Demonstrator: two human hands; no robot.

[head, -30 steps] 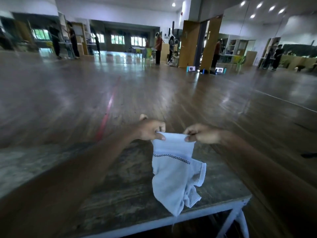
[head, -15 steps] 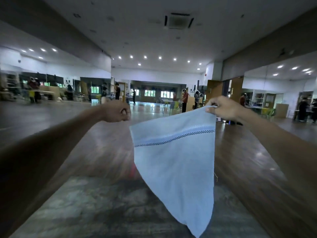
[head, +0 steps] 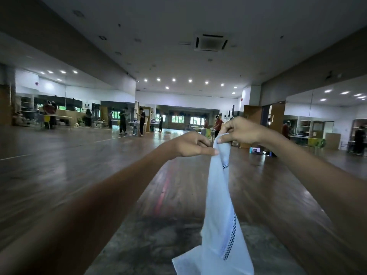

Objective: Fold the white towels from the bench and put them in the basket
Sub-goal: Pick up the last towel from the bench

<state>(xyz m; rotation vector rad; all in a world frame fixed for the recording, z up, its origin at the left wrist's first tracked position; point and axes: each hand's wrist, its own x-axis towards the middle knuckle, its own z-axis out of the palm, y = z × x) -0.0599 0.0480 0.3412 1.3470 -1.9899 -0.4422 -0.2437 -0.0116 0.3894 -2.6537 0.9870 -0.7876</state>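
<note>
- Up in front of my chest, the white towel (head: 219, 211) hangs from both my hands, its top bunched narrow and its lower end spreading out over the near part of the bench (head: 151, 241).
- Its long axis runs nearly straight up and down, leaning a little so the bottom end comes toward me; a dark checked stripe runs along its right side.
- My right hand (head: 241, 132) is closed, thumb and fingers pinched on the very top of the towel.
- My left hand (head: 191, 144) is mostly closed too, its thumb (head: 210, 152) pressed against the cloth just below the right hand's pinch; the two hands almost touch.
- With the corners gathered this tight, I judge the edges could end up mismatched, giving a crooked fold.
- A light pinch could also slip, dropping the towel onto the grimy bench top or off toward the floor (head: 79, 165).
- No basket shows in this view, so I cannot tell where it is.
- Far across the hall, other people stand at tables.
</note>
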